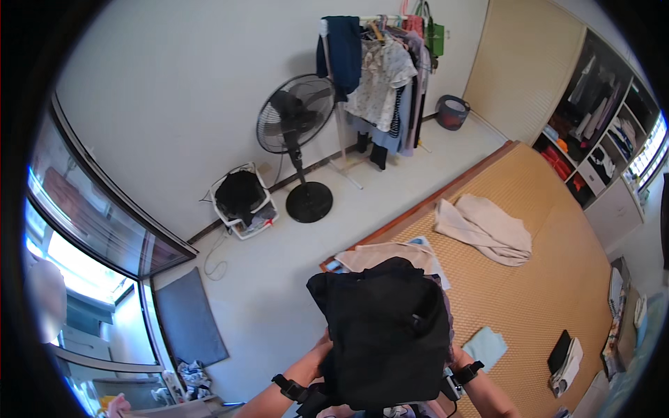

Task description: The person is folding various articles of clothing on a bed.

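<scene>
A folded black garment (387, 334) lies on top of a bundle of clothes close in front of me, above the near edge of the bed. My left hand (325, 347) grips the bundle's left side, its fingers mostly hidden by the black cloth. At the right side my right hand (458, 356) holds the bundle too, with its fingers out of sight. A purplish patterned fabric shows along the right edge under the black one. Beyond the bundle, a beige garment (397, 253) lies at the bed corner. A folded light-blue cloth (486, 347) rests on the mat near my right hand.
The bed has a woven mat (522, 298) with a crumpled beige garment (486, 230) and small folded clothes (567, 360). A standing fan (308, 202), white basket (243, 230) and clothes rack (342, 141) line the wall. An open wardrobe (590, 157) stands beyond; a grey floor mat (191, 318) lies left.
</scene>
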The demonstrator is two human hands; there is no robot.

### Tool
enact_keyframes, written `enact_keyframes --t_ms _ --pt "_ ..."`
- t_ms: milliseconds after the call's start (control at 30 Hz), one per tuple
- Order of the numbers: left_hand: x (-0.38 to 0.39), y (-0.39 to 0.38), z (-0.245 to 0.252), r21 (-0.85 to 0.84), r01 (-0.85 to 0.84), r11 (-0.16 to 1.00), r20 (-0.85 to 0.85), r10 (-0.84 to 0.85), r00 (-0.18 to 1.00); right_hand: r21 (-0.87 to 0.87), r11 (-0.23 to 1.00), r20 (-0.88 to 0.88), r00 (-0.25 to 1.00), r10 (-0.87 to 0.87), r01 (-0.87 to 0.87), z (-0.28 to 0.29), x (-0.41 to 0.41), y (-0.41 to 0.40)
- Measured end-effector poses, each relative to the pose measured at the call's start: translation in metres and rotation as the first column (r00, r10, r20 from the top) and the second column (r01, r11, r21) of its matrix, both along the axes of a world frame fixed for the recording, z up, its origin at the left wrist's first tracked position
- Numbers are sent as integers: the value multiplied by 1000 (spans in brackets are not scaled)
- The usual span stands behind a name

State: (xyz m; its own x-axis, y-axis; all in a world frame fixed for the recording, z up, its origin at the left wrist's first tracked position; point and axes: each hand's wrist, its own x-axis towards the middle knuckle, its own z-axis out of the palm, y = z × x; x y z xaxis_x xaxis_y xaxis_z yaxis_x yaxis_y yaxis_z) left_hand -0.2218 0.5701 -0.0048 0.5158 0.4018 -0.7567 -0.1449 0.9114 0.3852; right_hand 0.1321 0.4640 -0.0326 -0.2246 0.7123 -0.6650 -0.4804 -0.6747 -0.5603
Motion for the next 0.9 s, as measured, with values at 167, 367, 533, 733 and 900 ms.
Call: enact_keyframes --t_ms 167,367,533,733,900 --pt "-47 101 50 91 114 989 -67 -109 992 -6 999 -25 999 -47 47 11 -67 87" --pt "-68 215 92 145 232 962 -157 -209 965 15 992 -42 991 -126 127 20 -107 179" --pt "-62 319 45 70 324 944 -154 -310 938 37 978 -56 978 -203 205 11 -106 248" --pt "-17 414 63 71 397 915 -125 -387 914 37 945 -58 945 -322 325 18 -100 313" --pt "39 482 64 57 498 865 -70 -495 866 21 881 -38 880 -473 474 33 -84 349"
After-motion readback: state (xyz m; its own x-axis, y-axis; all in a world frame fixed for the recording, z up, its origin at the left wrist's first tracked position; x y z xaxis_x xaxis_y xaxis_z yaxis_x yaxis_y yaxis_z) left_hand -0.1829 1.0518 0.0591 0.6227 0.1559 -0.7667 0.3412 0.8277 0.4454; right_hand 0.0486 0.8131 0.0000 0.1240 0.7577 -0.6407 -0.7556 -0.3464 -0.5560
